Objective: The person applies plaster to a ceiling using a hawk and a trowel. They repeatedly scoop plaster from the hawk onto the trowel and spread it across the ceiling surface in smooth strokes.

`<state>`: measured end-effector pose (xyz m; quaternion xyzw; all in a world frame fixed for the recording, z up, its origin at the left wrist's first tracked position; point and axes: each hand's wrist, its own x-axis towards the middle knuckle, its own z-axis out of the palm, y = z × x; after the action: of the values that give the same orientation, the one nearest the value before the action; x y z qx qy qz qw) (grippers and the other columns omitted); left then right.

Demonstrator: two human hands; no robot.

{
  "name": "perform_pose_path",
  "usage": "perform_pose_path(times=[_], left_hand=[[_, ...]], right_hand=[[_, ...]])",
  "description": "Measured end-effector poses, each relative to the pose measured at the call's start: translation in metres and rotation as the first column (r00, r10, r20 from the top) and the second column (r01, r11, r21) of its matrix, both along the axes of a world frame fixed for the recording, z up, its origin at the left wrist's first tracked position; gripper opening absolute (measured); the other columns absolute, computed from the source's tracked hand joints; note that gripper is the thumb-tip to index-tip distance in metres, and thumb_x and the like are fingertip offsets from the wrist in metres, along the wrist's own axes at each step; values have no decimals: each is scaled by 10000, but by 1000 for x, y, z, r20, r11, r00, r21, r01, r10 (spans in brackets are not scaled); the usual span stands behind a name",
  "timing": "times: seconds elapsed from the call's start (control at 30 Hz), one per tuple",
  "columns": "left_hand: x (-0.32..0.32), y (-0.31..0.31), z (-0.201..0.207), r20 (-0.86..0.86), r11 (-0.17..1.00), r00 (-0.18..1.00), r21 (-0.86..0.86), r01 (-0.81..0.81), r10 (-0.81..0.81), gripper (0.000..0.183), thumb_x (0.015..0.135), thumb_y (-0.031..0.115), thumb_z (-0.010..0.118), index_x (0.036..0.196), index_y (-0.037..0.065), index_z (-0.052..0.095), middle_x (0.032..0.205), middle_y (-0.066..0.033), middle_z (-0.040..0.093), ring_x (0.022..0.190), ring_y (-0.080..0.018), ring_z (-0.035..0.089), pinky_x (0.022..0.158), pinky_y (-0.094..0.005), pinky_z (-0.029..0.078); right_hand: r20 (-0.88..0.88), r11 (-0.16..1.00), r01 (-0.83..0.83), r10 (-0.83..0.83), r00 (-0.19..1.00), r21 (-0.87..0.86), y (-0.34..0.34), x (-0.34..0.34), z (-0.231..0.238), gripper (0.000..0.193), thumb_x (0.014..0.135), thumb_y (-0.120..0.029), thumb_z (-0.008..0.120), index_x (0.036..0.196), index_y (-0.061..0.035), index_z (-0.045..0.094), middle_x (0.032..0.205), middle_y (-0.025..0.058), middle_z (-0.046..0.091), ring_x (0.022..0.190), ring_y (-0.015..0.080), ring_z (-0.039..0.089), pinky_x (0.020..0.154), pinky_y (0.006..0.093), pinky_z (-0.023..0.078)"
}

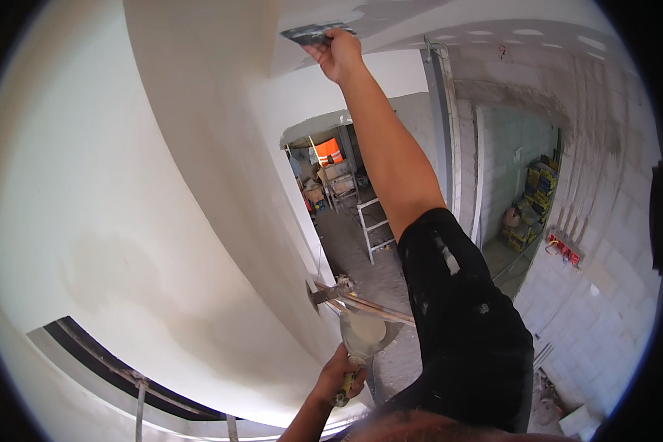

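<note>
My right hand (339,55) is raised overhead with the arm stretched out, its fingers closed on a wide, flat plastering blade (306,34). The grey, smeared blade lies close against the pale ceiling surface, beside a darker damp-looking patch; whether its whole edge touches is not clear. Low in front of me, my left hand (337,374) grips the yellowish handle of a broad trowel (350,331). Cream-coloured plaster (366,331) sits on the trowel's face. To the left curves a smooth plastered wall (118,199) with greyish, damp-looking areas.
Wooden boards (379,309) run just beyond the trowel. A stepladder (376,228) stands in the doorway, with an orange vest (328,151) behind it. At right are stacked bags (534,199) and a red electrical box (563,249) with loose wires. A metal pole (140,405) stands lower left.
</note>
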<state>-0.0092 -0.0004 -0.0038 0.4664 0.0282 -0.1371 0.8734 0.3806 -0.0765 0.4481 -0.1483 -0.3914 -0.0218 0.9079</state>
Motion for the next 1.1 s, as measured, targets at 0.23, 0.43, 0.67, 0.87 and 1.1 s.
perform_pose_path(times=[0.23, 0.43, 0.67, 0.87, 1.1], left_hand=[[-1, -4, 1, 46, 998, 997, -18, -55, 56, 611, 861, 50, 451, 1446, 81, 277, 949, -157, 525, 475, -169, 457, 357, -287, 372], [-3, -8, 3, 69, 995, 996, -83, -46, 52, 638, 852, 24, 425, 1466, 100, 269, 1144, -163, 529, 504, -172, 456, 365, -290, 386], [-7, -11, -1, 67, 996, 998, -94, -1, 8, 607, 851, 2, 395, 1441, 96, 291, 1210, -161, 525, 515, -177, 456, 365, -295, 393], [-8, -16, -4, 63, 991, 998, -127, 36, -28, 564, 854, -4, 394, 1406, 93, 327, 1215, -152, 520, 509, -178, 457, 361, -294, 394], [-11, -15, -6, 60, 985, 996, -155, 70, -61, 578, 847, -3, 410, 1410, 98, 325, 1246, -149, 516, 509, -178, 464, 357, -291, 389]], right_hand=[[34, 996, 91, -90, 995, -8, -8, 5, 39, 324, 974, -84, 403, 1229, 114, 433, 1126, 254, 593, 935, 381, 671, 855, 505, 603], [115, 991, 124, -118, 986, -48, -14, -18, 45, 366, 999, -138, 367, 1252, 120, 423, 1209, 297, 571, 1049, 426, 651, 906, 490, 592], [188, 997, 82, -79, 979, -6, -37, -48, 40, 382, 1000, -154, 370, 1264, 120, 408, 1239, 321, 566, 1118, 441, 629, 921, 486, 578], [161, 997, 69, -62, 985, -36, -63, -64, 46, 373, 1040, -271, 387, 1264, 13, 483, 1188, 209, 613, 1088, 340, 611, 974, 459, 514], [220, 999, 29, -31, 975, 13, -84, -99, 41, 284, 1012, -226, 412, 1150, -1, 519, 1116, 196, 638, 1051, 338, 629, 911, 438, 536]])
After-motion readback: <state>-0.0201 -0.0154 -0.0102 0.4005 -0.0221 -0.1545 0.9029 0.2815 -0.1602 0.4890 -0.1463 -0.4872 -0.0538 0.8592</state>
